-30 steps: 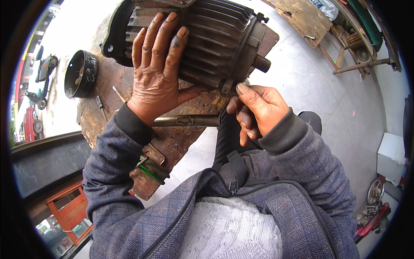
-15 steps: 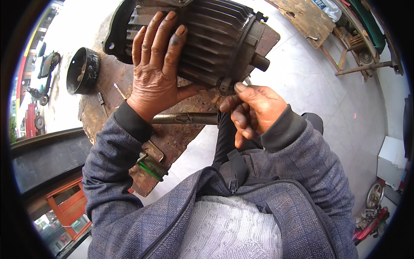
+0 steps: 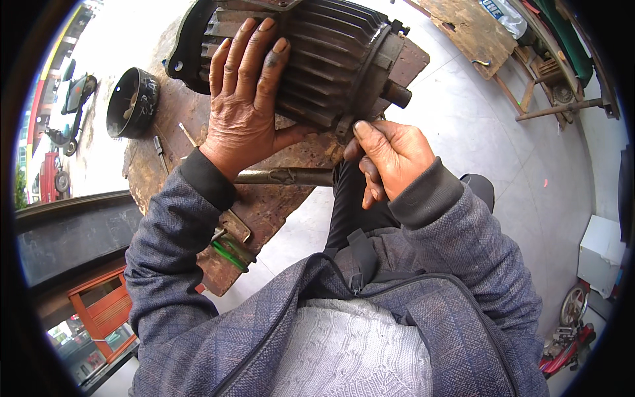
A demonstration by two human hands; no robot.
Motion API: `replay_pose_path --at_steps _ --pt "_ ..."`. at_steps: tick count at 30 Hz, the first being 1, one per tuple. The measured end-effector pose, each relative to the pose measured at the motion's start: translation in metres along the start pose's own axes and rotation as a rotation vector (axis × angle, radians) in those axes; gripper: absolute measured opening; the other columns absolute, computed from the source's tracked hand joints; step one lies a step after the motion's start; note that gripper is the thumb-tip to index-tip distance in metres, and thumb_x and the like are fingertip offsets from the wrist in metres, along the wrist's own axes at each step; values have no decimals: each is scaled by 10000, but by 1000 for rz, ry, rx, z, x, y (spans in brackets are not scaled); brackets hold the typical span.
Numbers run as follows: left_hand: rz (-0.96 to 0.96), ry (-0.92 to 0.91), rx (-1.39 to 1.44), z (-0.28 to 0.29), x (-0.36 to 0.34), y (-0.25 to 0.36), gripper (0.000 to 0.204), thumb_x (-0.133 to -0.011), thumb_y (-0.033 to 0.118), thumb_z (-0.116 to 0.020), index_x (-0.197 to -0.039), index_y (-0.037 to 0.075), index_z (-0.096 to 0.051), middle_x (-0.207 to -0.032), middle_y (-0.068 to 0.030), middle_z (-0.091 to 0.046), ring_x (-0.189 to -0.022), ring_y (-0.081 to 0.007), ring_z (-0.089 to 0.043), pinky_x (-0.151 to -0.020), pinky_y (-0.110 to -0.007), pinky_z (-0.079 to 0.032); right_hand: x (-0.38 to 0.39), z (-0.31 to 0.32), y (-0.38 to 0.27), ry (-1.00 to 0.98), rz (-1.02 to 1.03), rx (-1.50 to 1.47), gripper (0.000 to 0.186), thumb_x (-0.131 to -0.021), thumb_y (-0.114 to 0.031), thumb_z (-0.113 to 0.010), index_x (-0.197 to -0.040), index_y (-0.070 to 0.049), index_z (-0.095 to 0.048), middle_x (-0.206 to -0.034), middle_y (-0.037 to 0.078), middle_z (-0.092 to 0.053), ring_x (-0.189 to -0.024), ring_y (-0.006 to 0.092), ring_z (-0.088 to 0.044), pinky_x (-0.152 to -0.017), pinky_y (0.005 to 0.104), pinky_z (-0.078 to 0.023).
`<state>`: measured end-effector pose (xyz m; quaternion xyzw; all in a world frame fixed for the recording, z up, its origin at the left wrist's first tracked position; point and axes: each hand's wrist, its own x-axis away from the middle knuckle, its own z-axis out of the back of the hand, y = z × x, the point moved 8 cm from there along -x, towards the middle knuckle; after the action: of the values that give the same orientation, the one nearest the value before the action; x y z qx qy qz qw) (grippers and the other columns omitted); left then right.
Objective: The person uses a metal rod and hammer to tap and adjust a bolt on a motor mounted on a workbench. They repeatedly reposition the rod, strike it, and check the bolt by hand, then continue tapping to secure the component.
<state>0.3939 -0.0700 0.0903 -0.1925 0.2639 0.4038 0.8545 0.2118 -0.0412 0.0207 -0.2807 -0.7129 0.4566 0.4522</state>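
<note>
A dark, ribbed metal motor housing [image 3: 321, 59] with a protruding shaft [image 3: 397, 93] lies on a stained brown bench top [image 3: 271, 218]. My left hand [image 3: 245, 106] lies over the housing's ribs, fingers stretched along it and thumb along its lower side. My right hand [image 3: 393, 155] is closed in a pinch at a small bracket [image 3: 345, 126] on the housing's lower right end; what its fingertips hold is hidden. Below both, a metal pipe [image 3: 284, 176] crosses the bench. A black round bowl [image 3: 132, 102], thin tools [image 3: 161, 153] and green-handled tools [image 3: 228, 255] lie around.
A worn wooden table [image 3: 463, 33] stands at upper right over pale floor tiles [image 3: 516, 172]. A white box [image 3: 598, 255] and a red two-wheeler [image 3: 569, 344] are at right. A scooter [image 3: 76, 109] and red vehicle [image 3: 53, 178] show at left, above a red wooden chair [image 3: 102, 311].
My right hand's thumb and fingers have shifted slightly up at the bracket, the lower fingers changing their curl. My left hand stays on the housing. The whole view has shifted slightly.
</note>
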Motion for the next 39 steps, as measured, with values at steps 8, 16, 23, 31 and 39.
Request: replay_pose_path --at_steps 8,16,23,31,39 --pt "2 -36 -6 3 -2 3 1151 -756 722 -750 -1615 107 -293 -1660 -222 -282 -1542 -427 -265 -1230 -565 -199 -1 1 10 -78 -130 -182 481 -1081 -404 -552 -924 43 -631 -588 45 -544 -413 145 -528 -430 314 -535" --pt "32 -80 -32 4 -3 4 1160 -739 682 -779 -1610 92 -289 -1659 -230 -279 -1537 -434 -270 -1225 -563 -214 4 5 4 132 159 133 404 -1070 -323 -601 -914 43 -673 -628 64 -643 -454 112 -596 -439 259 -484" --pt "9 -64 -29 3 -9 2 1174 -735 741 -742 -1608 97 -293 -1663 -221 -274 -1542 -425 -264 -1242 -561 -194 -6 2 5 50 -12 -148 472 -1082 -401 -551 -920 32 -652 -544 16 -491 -370 121 -473 -409 312 -528" --pt "-4 -166 91 10 -42 -1 1093 -715 551 -817 -1543 -2 -365 -1579 -293 -351 -1480 -472 -335 -1192 -596 -265 -8 21 -20 83 53 141 472 -1067 -401 -581 -888 25 -677 -548 25 -532 -404 124 -519 -435 288 -520" --pt "-30 -167 73 10 -57 -3 1094 -710 554 -826 -1532 -4 -370 -1583 -280 -343 -1488 -463 -317 -1203 -594 -255 2 38 -63 415 590 639 256 -932 -178 -800 -1003 12 -645 -742 52 -695 -647 95 -664 -581 251 -551"
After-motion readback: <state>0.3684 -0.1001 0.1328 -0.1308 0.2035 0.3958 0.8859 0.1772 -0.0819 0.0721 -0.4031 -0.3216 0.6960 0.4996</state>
